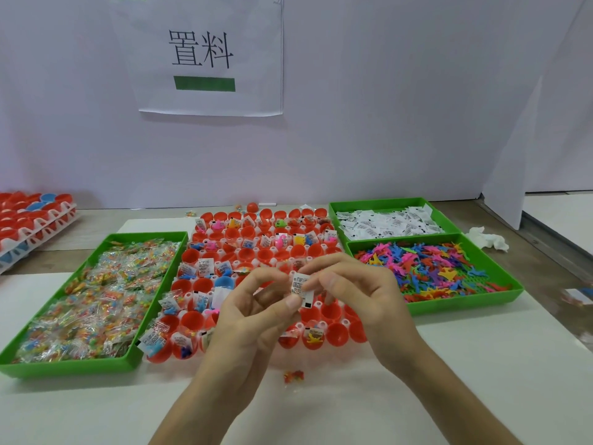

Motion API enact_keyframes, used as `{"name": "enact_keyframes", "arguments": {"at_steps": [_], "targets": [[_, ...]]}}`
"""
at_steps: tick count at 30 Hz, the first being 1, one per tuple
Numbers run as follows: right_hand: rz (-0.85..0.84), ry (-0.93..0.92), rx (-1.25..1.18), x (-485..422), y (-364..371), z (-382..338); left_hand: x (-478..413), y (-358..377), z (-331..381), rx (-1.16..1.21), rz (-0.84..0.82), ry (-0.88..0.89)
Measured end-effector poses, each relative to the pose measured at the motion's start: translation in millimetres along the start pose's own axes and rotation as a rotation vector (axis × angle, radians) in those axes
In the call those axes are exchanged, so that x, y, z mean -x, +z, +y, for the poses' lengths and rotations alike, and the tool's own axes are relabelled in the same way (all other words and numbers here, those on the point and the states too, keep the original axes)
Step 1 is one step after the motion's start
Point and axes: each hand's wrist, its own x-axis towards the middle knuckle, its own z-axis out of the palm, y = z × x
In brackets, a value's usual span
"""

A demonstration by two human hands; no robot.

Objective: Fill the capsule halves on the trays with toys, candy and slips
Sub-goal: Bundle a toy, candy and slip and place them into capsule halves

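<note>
Hands hide several capsule halves (337,335); slip (301,289) print illegible; stacked trays (32,226) cropped left.

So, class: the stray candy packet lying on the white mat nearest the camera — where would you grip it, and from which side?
Pinch the candy packet from above, across its crinkled edges. It lies flat and alone on the white mat, clear of the capsule tray.

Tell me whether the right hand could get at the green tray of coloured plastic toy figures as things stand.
Probably yes. The green tray of coloured plastic toy figures lies open on the right hand side with nothing between them. But both hands are pinching a white printed paper slip, so the grip would need freeing first.
</note>
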Motion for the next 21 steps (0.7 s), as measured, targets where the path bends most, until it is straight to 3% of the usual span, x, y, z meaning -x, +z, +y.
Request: {"name": "enact_keyframes", "arguments": {"at_steps": [3, 6, 11, 16, 21], "targets": [[0.204, 0.001, 0.131, -9, -18, 10, 0, -1, 0, 0.017, 0.042, -0.016], [0.380, 0.060, 0.541, -15, -51, 24, 0, -2, 0, -0.030, 0.062, -0.006], [0.118, 0.493, 0.935, -13, -86, 49, 0, -1, -3, -0.027, 0.082, -0.025], [0.126, 0.522, 0.938, -14, -87, 59, 0, 1, -3, -0.060, 0.122, -0.058], [0.280, 0.400, 0.860, -14, -90, 57, 0, 2, -2, -0.082, 0.154, -0.076]]}}
